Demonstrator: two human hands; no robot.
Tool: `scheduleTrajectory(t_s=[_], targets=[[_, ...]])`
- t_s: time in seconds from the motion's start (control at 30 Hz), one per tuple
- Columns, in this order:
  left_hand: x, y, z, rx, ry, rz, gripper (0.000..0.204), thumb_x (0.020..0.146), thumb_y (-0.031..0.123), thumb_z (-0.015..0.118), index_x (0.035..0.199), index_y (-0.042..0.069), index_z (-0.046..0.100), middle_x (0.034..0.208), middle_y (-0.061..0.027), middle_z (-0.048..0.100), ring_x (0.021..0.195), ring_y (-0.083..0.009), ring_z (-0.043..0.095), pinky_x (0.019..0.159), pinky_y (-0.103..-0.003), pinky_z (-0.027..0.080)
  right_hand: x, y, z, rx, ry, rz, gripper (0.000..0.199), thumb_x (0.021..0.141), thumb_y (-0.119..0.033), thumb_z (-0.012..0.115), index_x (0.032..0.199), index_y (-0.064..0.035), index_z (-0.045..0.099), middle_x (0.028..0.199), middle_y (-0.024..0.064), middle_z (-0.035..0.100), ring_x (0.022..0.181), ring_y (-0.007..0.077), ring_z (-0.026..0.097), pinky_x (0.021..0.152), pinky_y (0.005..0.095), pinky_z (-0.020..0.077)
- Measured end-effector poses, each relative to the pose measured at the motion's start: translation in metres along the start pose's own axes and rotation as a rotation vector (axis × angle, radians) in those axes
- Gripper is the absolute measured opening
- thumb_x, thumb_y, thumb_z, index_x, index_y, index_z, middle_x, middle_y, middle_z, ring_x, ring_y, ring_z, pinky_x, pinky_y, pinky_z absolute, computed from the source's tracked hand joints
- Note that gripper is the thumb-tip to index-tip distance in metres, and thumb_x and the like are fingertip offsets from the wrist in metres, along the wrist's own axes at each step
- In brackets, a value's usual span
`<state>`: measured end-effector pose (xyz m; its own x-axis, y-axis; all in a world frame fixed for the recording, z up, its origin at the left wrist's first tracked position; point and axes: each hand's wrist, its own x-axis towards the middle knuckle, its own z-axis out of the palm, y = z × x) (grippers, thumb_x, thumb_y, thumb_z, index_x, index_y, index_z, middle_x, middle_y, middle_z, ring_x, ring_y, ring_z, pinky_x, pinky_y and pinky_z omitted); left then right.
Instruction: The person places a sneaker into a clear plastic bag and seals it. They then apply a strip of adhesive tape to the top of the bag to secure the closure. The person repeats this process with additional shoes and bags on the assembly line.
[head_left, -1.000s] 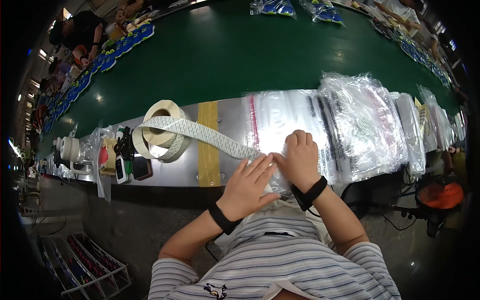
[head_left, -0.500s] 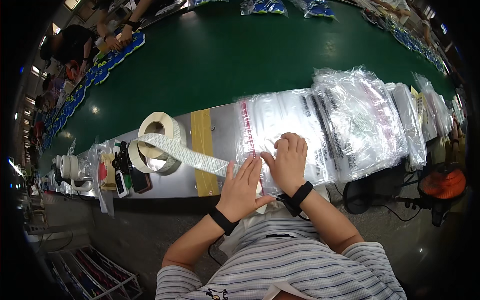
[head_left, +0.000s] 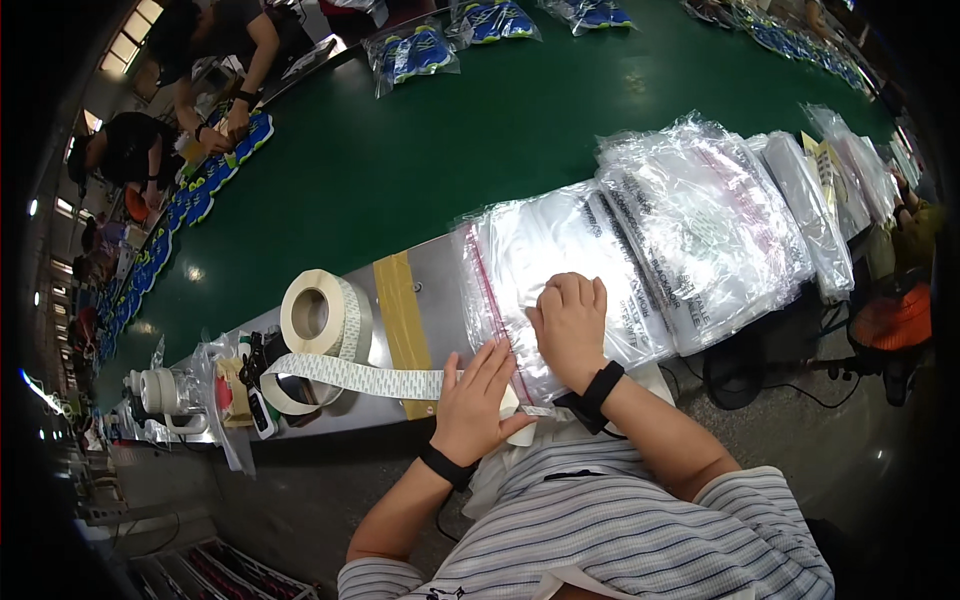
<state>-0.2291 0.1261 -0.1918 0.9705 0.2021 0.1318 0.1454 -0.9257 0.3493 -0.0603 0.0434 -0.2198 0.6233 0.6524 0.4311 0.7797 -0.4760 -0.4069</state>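
Note:
My left hand lies with fingers stretched over a strip of white labels, at the lower left edge of a clear plastic bag. The strip runs in a loop from a label roll on the left and passes under this hand. A short piece of it shows beyond the thumb, at the table's near edge. On the bag, right of the pink-red line, rests my right hand. Its fingers are curled together and the thumb is bent beside them; whatever lies beneath the fingertips is hidden.
A thick bag stack lies to the right. Yellow tape crosses the metal table. Beyond runs a green conveyor belt with bagged blue shoes. Co-workers handle shoes at far left. An orange fan stands at right.
The view has shifted and turned slightly. My right hand's fingers have curled more on the bag. The label strip hangs lower, and a piece of it now shows past my left thumb.

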Motion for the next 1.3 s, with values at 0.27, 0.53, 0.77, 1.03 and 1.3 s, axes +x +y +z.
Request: scheduleTrajectory(t_s=[0.27, 0.53, 0.77, 1.03, 1.3], targets=[[0.045, -0.001, -0.055, -0.618, -0.176, -0.074, 0.057, 0.093, 0.046, 0.051, 0.127, 0.001, 0.053, 0.131, -0.0146, 0.056, 0.122, -0.0258, 0.053, 0.105, -0.046, 0.034, 0.001, 0.045, -0.045, 0.38, 0.039, 0.143, 0.005, 0.085, -0.008, 0.06, 0.084, -0.0025, 0.06, 0.085, 0.0134, 0.058, 0.084, 0.0329, 0.055, 0.074, 0.0409, 0.0436], [0.142, 0.004, 0.014, -2.282, -0.366, -0.64, 0.037, 0.1, 0.022, 0.04, 0.125, -0.004, 0.048, 0.115, -0.0203, 0.06, 0.108, -0.0304, 0.06, 0.098, -0.042, 0.049, 0.002, 0.055, -0.055, 0.789, -0.12, 0.483, 0.014, 0.09, -0.011, 0.053, 0.088, 0.0006, 0.061, 0.08, 0.0104, 0.06, 0.07, 0.0237, 0.058, 0.064, 0.0329, 0.0457], [0.162, 0.022, 0.017, -1.627, -0.395, -0.583, 0.037, 0.099, 0.023, 0.045, 0.128, 0.001, 0.044, 0.108, -0.0109, 0.06, 0.093, -0.0187, 0.063, 0.08, -0.037, 0.056, 0.013, 0.052, -0.089, 0.958, -0.241, 0.13, 0.021, 0.093, -0.02, 0.057, 0.095, 0.0007, 0.058, 0.096, 0.0127, 0.057, 0.087, 0.0247, 0.059, 0.077, 0.0339, 0.0467], [0.043, -0.011, -0.041, -2.223, -0.323, -0.435, 0.079, 0.098, 0.054, 0.034, 0.151, 0.004, 0.004, 0.148, -0.031, 0.025, 0.133, -0.0427, 0.035, 0.101, -0.059, 0.039, -0.016, 0.022, -0.096, 0.096, -0.248, -0.387, 0.059, 0.073, -0.03, 0.077, 0.12, -0.001, 0.054, 0.128, 0.0166, 0.05, 0.118, 0.037, 0.049, 0.096, 0.044, 0.0416], [-0.09, 0.007, -0.009, -1.357, -0.139, -1.15, 0.055, 0.101, 0.047, 0.036, 0.112, -0.003, 0.058, 0.108, -0.0176, 0.064, 0.093, -0.0224, 0.063, 0.076, -0.036, 0.051, 0.02, 0.172, -0.139, 0.564, 0.52, 0.454, 0.014, 0.09, -0.011, 0.059, 0.097, 0.0013, 0.061, 0.082, 0.0077, 0.064, 0.072, 0.016, 0.061, 0.066, 0.0283, 0.0475]])
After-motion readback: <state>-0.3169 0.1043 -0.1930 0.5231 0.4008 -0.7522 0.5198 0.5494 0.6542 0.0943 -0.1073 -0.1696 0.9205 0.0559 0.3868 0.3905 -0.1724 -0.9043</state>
